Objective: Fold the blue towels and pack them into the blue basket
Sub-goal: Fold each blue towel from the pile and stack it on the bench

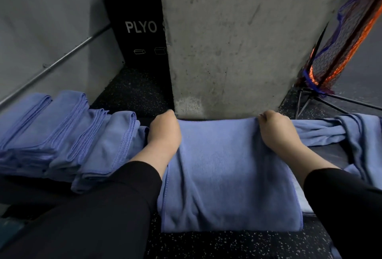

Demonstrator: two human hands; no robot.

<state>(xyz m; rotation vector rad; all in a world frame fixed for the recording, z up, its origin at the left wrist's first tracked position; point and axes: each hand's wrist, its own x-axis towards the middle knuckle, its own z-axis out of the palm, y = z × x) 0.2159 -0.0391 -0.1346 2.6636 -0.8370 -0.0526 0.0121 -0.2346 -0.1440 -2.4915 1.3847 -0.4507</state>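
Observation:
A blue towel [227, 172] lies flat in front of me on a dark surface, doubled over, its far edge at the base of a concrete pillar. My left hand [164, 131] grips its far left corner with curled fingers. My right hand [278, 130] pinches the far right corner. Several folded blue towels [68, 134] lie in an overlapping row to the left. Loose, crumpled blue towels [351, 134] lie to the right. No blue basket is in view.
A concrete pillar [237, 41] stands directly behind the towel. A black plyo box [136, 27] sits behind it on the left, beside a grey wall with a metal pipe [57, 62]. An orange and blue net on a stand [339, 48] leans at right. The floor is speckled black rubber [227, 244].

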